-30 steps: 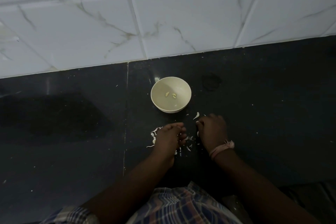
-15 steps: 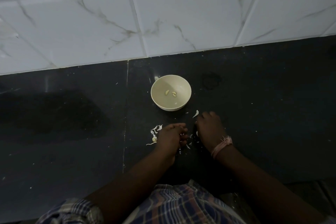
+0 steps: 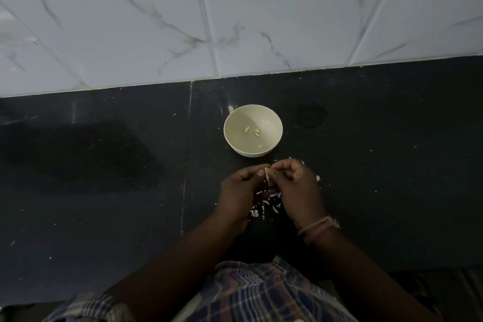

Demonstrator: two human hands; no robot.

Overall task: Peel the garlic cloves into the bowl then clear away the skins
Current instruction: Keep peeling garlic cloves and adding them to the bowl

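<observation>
A cream bowl (image 3: 253, 130) stands on the black counter (image 3: 104, 165) with two peeled garlic cloves (image 3: 251, 131) lying in it. Just in front of the bowl my left hand (image 3: 241, 191) and my right hand (image 3: 296, 185) meet, raised a little above the counter. Both pinch one small garlic clove (image 3: 267, 173) between fingertips, pale skin showing at the pinch. White garlic skins (image 3: 264, 205) lie scattered on the counter under and between my hands. Another pale clove piece (image 3: 318, 178) lies right of my right hand.
A white marbled tile wall (image 3: 235, 21) rises behind the counter. A seam (image 3: 186, 165) runs through the counter left of the bowl. My checked shirt (image 3: 261, 293) fills the bottom of the view. A thread band (image 3: 317, 226) circles my right wrist.
My hands have lifted off the skin pile and come together in front of the bowl, now pinching a clove between them. The bowl has stayed put.
</observation>
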